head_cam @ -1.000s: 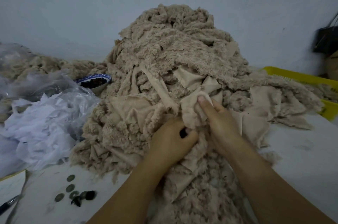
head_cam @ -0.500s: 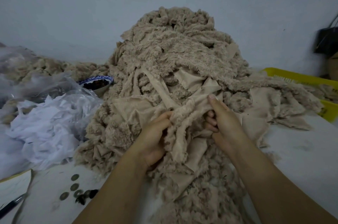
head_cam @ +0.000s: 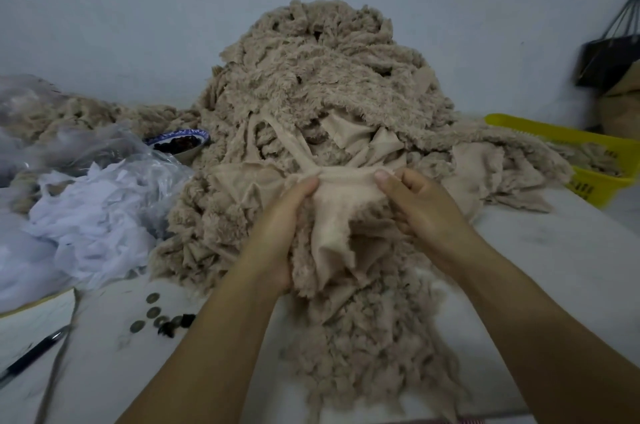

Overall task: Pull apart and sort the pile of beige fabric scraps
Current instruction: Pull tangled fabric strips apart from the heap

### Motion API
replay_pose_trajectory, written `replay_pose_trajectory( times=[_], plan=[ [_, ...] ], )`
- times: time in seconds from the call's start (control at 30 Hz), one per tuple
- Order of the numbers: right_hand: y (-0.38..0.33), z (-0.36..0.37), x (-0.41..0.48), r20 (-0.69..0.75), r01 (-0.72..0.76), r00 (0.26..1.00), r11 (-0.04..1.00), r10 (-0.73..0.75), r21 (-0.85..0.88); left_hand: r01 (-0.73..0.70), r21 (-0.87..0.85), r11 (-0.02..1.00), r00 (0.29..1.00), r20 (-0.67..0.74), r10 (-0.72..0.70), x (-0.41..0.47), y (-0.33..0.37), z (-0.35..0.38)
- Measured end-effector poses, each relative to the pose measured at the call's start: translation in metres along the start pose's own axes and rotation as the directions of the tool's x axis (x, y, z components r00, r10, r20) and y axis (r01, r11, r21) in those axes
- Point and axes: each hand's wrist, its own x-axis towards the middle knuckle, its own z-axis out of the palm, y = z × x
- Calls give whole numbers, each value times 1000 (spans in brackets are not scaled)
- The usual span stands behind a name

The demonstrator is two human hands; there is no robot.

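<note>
Lying at nine o'clock, white scraps [head_cam: 93, 219] sit well apart from the beige, likely so the two stocks do not mix. At centre the left hand [head_cam: 280, 229] and right hand [head_cam: 429, 212] each pinch one end of a scrap [head_cam: 343, 205], thumbs on top and fingers curled under, stretching its edge taut at the near foot of the pile [head_cam: 322, 84], probably to free it from tangled strips. At three o'clock a yellow basket [head_cam: 554, 131] holds a few beige pieces, seemingly the drop point
</note>
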Motion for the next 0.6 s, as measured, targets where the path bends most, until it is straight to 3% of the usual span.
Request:
replay_pose_trajectory(
  times=[0.17, 0.23, 0.3, 0.37, 0.53, 0.6],
  plan=[
    [13, -12, -15, -182, 11, 982, 976, -51, -217, 70, -113, 991, 994, 93, -60, -30, -34, 7],
    [19, -12, -25, -218, -18, 976, 988, -16, -153, 61, -140, 988, 995, 84, -49, -36, -47, 11],
    [25, -9, -35, -161, -100, 983, 992, 86, -80, 31, -129, 991, 997, 69, -22, -38, -55, 13],
    [29, -1, -44, -65, -160, 986, 980, 153, -117, 5, -91, 996, 999, 46, 0, -40, -60, 18],
    [36, 15, -52, -96, 0, 995, 974, -23, -228, -2, 43, 999, 997, 79, -2, -42, -67, 24],
    [40, 21, -56, -15, 61, 998, 949, -69, -309, 24, -38, 999, 998, 66, -21, -39, -58, 24]
  ],
)
